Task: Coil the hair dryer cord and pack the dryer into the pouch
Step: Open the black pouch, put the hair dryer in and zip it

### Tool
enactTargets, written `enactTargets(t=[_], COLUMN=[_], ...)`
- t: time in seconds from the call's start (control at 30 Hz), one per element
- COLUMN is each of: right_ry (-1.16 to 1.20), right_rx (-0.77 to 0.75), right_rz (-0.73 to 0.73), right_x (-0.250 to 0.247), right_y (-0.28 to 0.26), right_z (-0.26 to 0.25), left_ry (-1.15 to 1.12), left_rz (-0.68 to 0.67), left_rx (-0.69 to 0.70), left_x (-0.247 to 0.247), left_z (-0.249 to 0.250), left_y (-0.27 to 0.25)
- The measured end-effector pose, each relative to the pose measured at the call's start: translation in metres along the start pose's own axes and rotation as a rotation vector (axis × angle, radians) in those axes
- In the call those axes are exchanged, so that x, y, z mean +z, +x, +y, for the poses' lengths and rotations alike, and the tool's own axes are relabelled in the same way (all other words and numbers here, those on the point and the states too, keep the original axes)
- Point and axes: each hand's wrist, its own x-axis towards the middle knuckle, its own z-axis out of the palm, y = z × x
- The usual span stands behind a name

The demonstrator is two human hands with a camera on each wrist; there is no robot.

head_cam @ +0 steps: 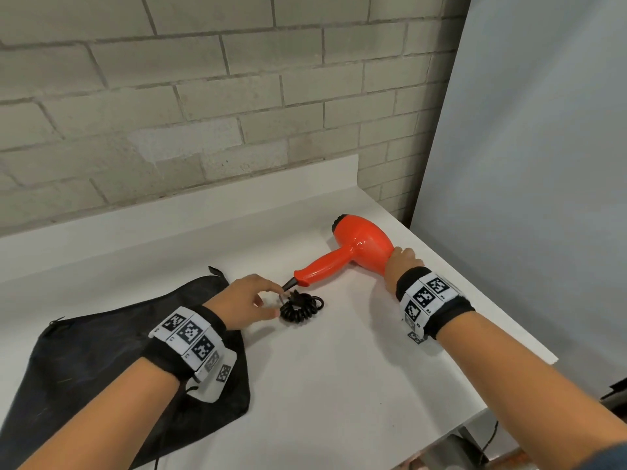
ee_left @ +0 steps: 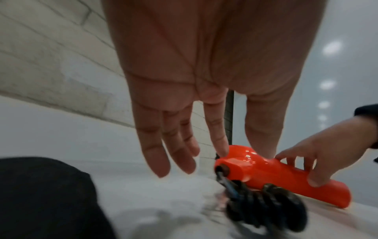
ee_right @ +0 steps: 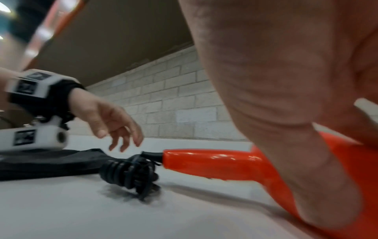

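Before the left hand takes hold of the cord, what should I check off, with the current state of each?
1. Right hand grips the orange hair dryer: ok.
2. Left hand open, holding nothing: ok.
3. Left fingers above the coiled cord, not touching: ok.
4. Cord bunched beside the dryer handle: ok.
5. Black pouch lies flat on the counter: ok.
6. Pouch opening unzipped: cannot tell.

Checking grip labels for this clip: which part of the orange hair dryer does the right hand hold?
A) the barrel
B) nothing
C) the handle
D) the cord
A: the right hand grips the barrel end of the hair dryer, away from the handle.
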Motion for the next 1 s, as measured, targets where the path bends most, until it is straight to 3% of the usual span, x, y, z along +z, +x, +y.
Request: enactTargets(t=[0.07,0.17,0.3,0.37,0.53,0.67,0.73,0.87,1.0], right_ry=[-0.064,-0.070,0.140,0.123,0.014,0.020,0.052,0.151,0.304], right_rx=[-0.083,-0.389,-0.764,-0.869,-0.930,-0.959,-0.988,-0.984,-0.955], right_rz=[0.086,0.145,-0.158,-0.265,-0.278,-0.347,-0.344,-0.215,-0.107], right_x=[0.000,-0.006,-0.003,0.004,0.023,0.032,0.033,0.033,0.020], right_y=[-0.011,-0.032,-0.052,-0.057,-0.064,-0.060,-0.060,-0.061,-0.060], right_z=[-0.022,-0.061,-0.118,-0.145,-0.190,-0.208,-0.212,-0.212,-0.197], left_ry=[0.083,0.200,0.220,0.218,0.217,0.282,0.179,0.015,0.007], left_rz=[0.019,0.037,0.074,0.075,0.020,0.099,0.192,0.359,0.470], left_rx=[-0.084,-0.290,-0.450,-0.477,-0.487,-0.412,-0.311,-0.053,0.070], left_x=[-0.011,-0.027,-0.042,-0.046,-0.050,-0.051,-0.053,-0.058,-0.069], left_z=[-0.017,-0.053,-0.094,-0.107,-0.126,-0.130,-0.125,-0.102,-0.069], left_y=[-0.005,-0.010,-0.019,-0.023,-0.024,-0.024,-0.025,-0.027,-0.026])
